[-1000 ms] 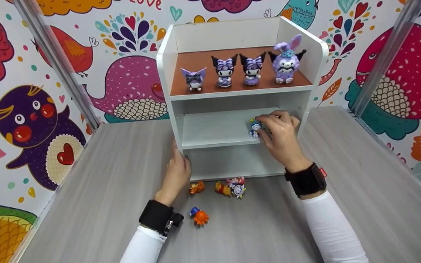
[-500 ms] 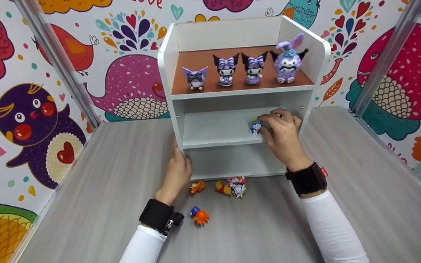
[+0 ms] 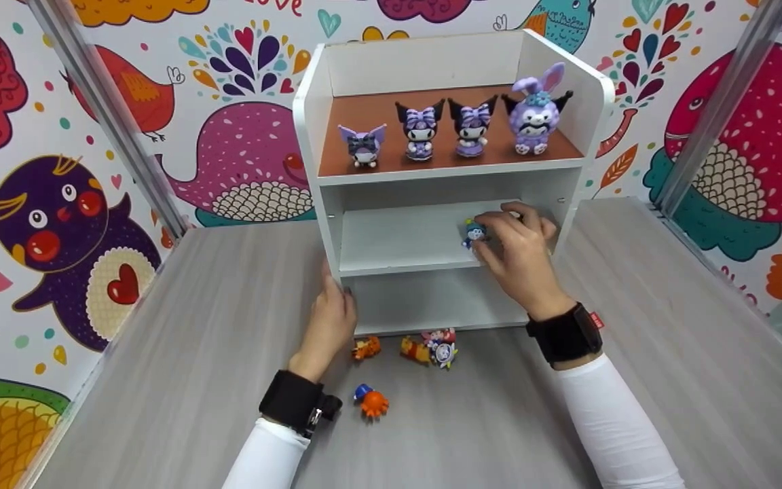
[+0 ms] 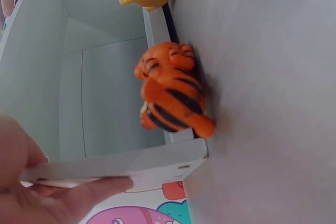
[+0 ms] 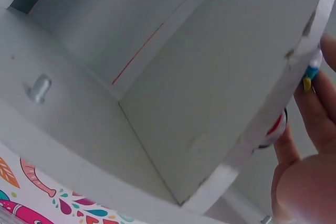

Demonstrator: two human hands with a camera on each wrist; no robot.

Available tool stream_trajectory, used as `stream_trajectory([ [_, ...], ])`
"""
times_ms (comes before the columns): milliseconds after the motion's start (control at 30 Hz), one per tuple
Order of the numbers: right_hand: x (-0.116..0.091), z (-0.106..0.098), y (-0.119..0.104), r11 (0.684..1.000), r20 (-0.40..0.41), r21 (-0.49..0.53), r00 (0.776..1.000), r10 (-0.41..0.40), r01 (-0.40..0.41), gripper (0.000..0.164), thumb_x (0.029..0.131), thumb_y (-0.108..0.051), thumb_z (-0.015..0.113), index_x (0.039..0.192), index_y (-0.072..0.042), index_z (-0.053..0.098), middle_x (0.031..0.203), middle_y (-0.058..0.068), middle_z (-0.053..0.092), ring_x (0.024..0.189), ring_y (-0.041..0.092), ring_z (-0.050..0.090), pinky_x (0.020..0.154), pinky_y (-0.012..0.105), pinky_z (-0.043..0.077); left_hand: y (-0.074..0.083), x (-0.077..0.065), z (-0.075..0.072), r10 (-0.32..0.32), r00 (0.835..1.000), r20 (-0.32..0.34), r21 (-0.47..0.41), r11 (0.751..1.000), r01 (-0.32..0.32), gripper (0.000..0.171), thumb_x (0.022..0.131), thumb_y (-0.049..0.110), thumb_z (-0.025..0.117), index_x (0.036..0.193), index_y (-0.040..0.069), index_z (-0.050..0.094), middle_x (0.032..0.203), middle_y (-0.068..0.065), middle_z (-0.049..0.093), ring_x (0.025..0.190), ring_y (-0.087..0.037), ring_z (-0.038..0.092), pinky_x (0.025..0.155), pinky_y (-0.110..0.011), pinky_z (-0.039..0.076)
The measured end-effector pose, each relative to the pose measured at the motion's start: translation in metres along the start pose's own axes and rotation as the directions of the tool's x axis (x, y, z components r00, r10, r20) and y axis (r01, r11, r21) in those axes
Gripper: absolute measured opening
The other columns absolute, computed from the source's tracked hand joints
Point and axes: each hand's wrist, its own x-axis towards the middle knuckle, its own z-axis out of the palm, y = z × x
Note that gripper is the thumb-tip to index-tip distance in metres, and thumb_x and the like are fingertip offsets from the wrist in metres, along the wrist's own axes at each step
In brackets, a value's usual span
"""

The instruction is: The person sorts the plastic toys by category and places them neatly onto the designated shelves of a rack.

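On the right part of the middle shelf board [image 3: 401, 234] stands a small blue figurine [image 3: 476, 232] with a yellow tip. My right hand [image 3: 523, 255] pinches it between thumb and fingers, covering its right side. In the right wrist view a red, white and black piece [image 5: 274, 129] shows past the shelf edge beside the fingers [image 5: 315, 114]. My left hand [image 3: 330, 319] grips the left side panel [image 4: 121, 163] of the white shelf unit, thumb on one face and fingers on the other. An orange striped tiger figurine [image 4: 170, 87] lies near it at the unit's foot.
Several purple and black figurines, one with rabbit ears [image 3: 532, 119], stand on the brown top shelf [image 3: 370, 112]. In front of the unit lie a yellow bear figurine [image 3: 415, 350], a white-and-purple figurine [image 3: 442, 353] and an orange-and-blue figurine [image 3: 372, 402]. Patterned walls surround the grey table [image 3: 241, 299].
My right hand has shifted slightly left, its thumb coming in over the blue figurine's front after standing a little off it. My left hand stays on the side panel.
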Motion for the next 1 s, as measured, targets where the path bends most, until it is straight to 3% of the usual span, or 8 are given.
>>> stream_trajectory([
  [367,-0.0012,0.0045,-0.0028,1.000,-0.020,-0.010,1.000,0.016,-0.016,0.024,0.089,-0.008,0.074,0.112,-0.007,0.070,0.112,0.012,0.074,0.123,0.038,0.051,0.094,0.060,0.021,-0.0011,-0.0006,0.0010,0.014,1.000,-0.012,0.001,1.000,-0.014,0.065,0.093,-0.009,0.049,0.148,-0.016,0.016,0.106,-0.043,0.063,0.077,-0.047,0.068,0.063,-0.053,0.054],
  [600,-0.0010,0.0041,-0.0018,1.000,-0.026,-0.013,1.000,0.018,-0.018,0.025,0.089,-0.008,0.074,0.113,-0.007,0.071,0.118,0.011,0.073,0.125,0.037,0.051,0.096,0.059,0.022,-0.0012,-0.0001,0.0009,-0.013,1.000,0.010,-0.014,1.000,0.014,0.065,0.094,-0.008,0.049,0.149,-0.014,0.015,0.105,-0.042,0.063,0.077,-0.046,0.068,0.063,-0.052,0.053],
  [833,-0.0003,0.0011,-0.0028,0.999,-0.001,-0.021,0.999,0.033,-0.033,0.025,0.089,-0.008,0.071,0.114,-0.008,0.071,0.123,0.009,0.071,0.127,0.037,0.049,0.095,0.058,0.023,-0.0020,-0.0004,0.0010,-0.003,1.000,0.020,0.017,1.000,0.003,0.064,0.094,-0.008,0.049,0.148,-0.017,0.015,0.093,-0.038,0.064,0.064,-0.037,0.064,0.057,-0.047,0.050],
  [1000,0.0009,-0.0034,-0.0041,0.998,-0.002,0.017,0.999,0.055,-0.055,0.028,0.086,-0.010,0.075,0.114,-0.008,0.071,0.125,0.011,0.070,0.129,0.038,0.048,0.096,0.060,0.022,-0.0023,0.0001,0.0014,-0.009,1.000,0.021,0.003,1.000,0.009,0.064,0.095,-0.008,0.049,0.148,-0.016,0.014,0.097,-0.040,0.063,0.069,-0.040,0.066,0.058,-0.048,0.051],
])
